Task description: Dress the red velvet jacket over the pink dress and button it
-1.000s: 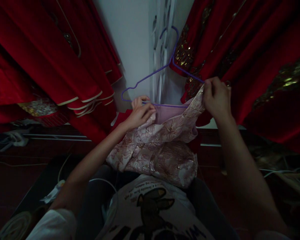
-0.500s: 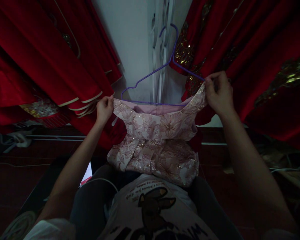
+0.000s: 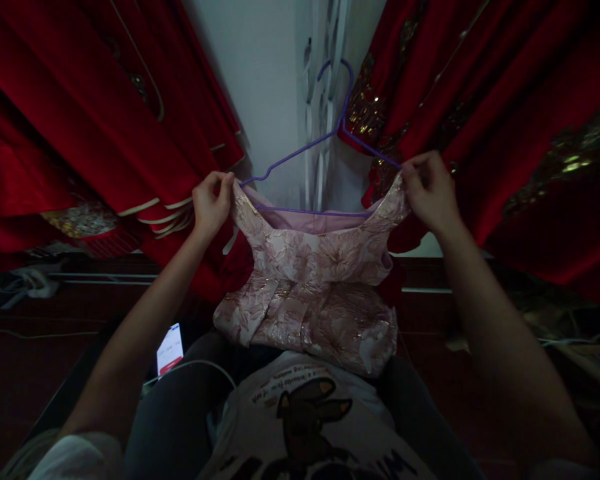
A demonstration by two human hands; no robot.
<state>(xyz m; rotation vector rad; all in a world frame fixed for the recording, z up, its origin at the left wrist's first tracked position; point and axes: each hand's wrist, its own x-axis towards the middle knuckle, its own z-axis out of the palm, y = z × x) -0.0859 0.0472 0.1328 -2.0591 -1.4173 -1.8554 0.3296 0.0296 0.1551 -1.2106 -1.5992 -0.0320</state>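
Apparently settling a dress (image 3: 320, 257) on a hanger (image 3: 305, 148), over the lap (image 3: 170, 407). Pinching one strap (image 3: 245, 207) in the left grip (image 3: 213, 203), the other in the right grip (image 3: 433, 191). Probably calling next for evening both straps along the hanger before release.

Left hand (image 3: 213, 205): out to dress (image 3: 320, 260)'s left strap (image 3: 247, 212) | purple hanger (image 3: 306, 147): left end now tucked inside that strap | phone (image 3: 170, 350): screen now in view by left thigh (image 3: 165, 417)
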